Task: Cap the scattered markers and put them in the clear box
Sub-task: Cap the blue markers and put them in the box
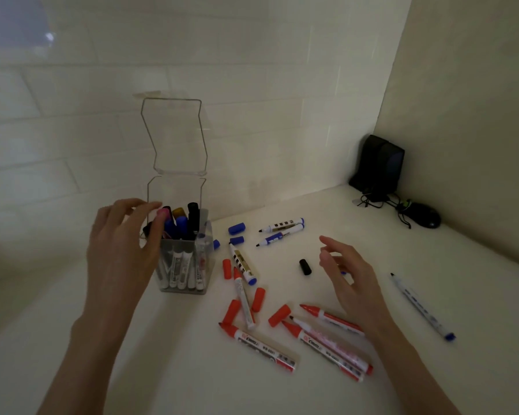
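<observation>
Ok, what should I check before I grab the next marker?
1. Lid of the clear box open: ok.
2. Right hand free: ok, open, holding nothing, near the black cap.
3. Left hand steadying the box: cannot tell; it is at the rim.
4. Red markers capped: not ok, tips bare.
5. Red caps nearby: ok, lying among them.
6. Room in the box for more: cannot tell.

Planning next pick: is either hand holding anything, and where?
Right hand holds nothing. Left hand curls its fingers at the clear box rim; grip cannot be told.
</observation>
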`<state>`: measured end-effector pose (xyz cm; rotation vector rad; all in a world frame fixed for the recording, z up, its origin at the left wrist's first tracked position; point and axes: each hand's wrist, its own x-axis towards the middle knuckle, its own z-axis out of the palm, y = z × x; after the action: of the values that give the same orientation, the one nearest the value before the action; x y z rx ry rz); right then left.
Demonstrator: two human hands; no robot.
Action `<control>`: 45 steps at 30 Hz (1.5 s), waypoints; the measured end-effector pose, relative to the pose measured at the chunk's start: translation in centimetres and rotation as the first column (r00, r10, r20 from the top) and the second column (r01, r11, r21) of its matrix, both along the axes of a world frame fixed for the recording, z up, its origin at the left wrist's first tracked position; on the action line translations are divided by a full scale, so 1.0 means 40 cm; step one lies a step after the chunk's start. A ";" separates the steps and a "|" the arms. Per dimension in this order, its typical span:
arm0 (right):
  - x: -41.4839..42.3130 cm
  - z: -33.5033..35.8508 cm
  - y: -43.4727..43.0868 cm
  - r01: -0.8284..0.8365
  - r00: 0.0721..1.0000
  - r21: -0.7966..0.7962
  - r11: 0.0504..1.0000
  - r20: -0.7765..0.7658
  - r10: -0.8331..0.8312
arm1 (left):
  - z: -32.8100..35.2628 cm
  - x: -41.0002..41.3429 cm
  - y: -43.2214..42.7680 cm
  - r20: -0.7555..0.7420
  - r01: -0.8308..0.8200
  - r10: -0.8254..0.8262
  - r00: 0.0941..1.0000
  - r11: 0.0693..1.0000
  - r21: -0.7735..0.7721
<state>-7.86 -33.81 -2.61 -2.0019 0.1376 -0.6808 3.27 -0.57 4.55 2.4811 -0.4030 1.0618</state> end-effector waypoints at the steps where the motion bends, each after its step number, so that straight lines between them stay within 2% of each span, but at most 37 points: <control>1: -0.001 0.002 -0.001 0.005 1.000 0.002 1.000 -0.003 -0.005 | -0.008 0.000 -0.001 0.034 -0.004 0.003 0.999 1.000 0.030; 4: -0.005 0.004 -0.013 0.044 0.999 -0.015 0.999 -0.012 -0.044 | -0.035 0.003 0.001 0.113 -0.053 0.043 0.993 0.995 0.087; 6: -0.008 0.004 -0.030 0.091 0.996 -0.065 0.994 -0.011 -0.092 | -0.039 -0.010 -0.008 0.116 -0.042 0.038 0.993 0.998 0.036; 8: -0.018 0.006 -0.061 0.186 0.981 -0.188 0.965 -0.029 -0.194 | -0.037 -0.038 -0.032 0.166 -0.004 0.014 0.986 0.998 -0.061; 11: -0.058 0.015 -0.141 0.385 0.905 -0.325 0.864 -0.052 -0.423 | -0.040 -0.094 -0.112 0.294 0.160 -0.108 0.950 0.974 -0.160; 13: -0.098 0.022 -0.205 0.486 0.833 -0.333 0.808 -0.103 -0.543 | -0.057 -0.119 -0.182 0.301 0.310 -0.260 0.917 0.942 -0.130; 15: -0.131 0.029 -0.255 0.491 0.789 -0.326 0.808 -0.229 -0.571 | -0.076 -0.132 -0.254 0.195 0.429 -0.406 0.893 0.898 -0.095; 18: -0.154 0.033 -0.282 0.387 0.731 -0.277 0.880 -0.490 -0.476 | -0.099 -0.133 -0.358 -0.038 0.505 -0.511 0.859 0.857 -0.105; 21: -0.157 0.023 -0.285 0.307 0.669 -0.334 0.891 -0.590 -0.451 | -0.122 -0.114 -0.453 -0.248 0.583 -0.567 0.785 0.813 -0.012; 23: -0.156 0.014 -0.288 0.291 0.646 -0.401 0.869 -0.588 -0.487 | -0.137 -0.101 -0.512 -0.339 0.629 -0.578 0.742 0.776 0.053; 25: -0.153 0.005 -0.289 0.308 0.664 -0.400 0.863 -0.559 -0.496 | -0.154 -0.087 -0.565 -0.360 0.639 -0.560 0.746 0.755 0.147; 28: -0.142 -0.015 -0.278 0.360 0.748 -0.364 0.859 -0.438 -0.499 | -0.183 -0.065 -0.628 -0.367 0.615 -0.511 0.777 0.743 0.266; 32: -0.120 -0.010 -0.238 0.429 0.837 -0.242 0.870 -0.257 -0.484 | -0.203 -0.051 -0.663 -0.389 0.611 -0.488 0.782 0.727 0.315; 34: -0.115 0.003 -0.222 0.418 0.869 -0.184 0.890 -0.206 -0.450 | -0.196 -0.055 -0.650 -0.399 0.645 -0.535 0.745 0.731 0.223; 37: -0.110 0.018 -0.211 0.361 0.917 -0.090 0.928 -0.145 -0.371 | -0.149 -0.066 -0.578 -0.452 0.678 -0.637 0.625 0.729 -0.089; 39: -0.101 0.028 -0.204 0.307 0.943 -0.053 0.950 -0.116 -0.312 | -0.121 -0.064 -0.499 -0.435 0.666 -0.702 0.564 0.698 -0.263; 41: -0.085 0.040 -0.189 0.203 0.971 -0.073 0.977 -0.110 -0.210 | -0.109 -0.054 -0.416 -0.416 0.621 -0.724 0.550 0.688 -0.377; 43: -0.059 0.059 -0.162 0.098 0.989 -0.122 0.988 -0.097 -0.110 | -0.108 -0.044 -0.353 -0.420 0.558 -0.701 0.576 0.713 -0.424; 45: -0.027 0.084 -0.116 0.042 0.995 -0.085 0.996 -0.089 -0.049 | -0.112 -0.041 -0.317 -0.404 0.509 -0.694 0.597 0.716 -0.478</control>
<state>-8.93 -38.47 0.76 -2.1160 0.2125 -0.6336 1.62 -13.24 0.07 1.9676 -0.7546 0.0693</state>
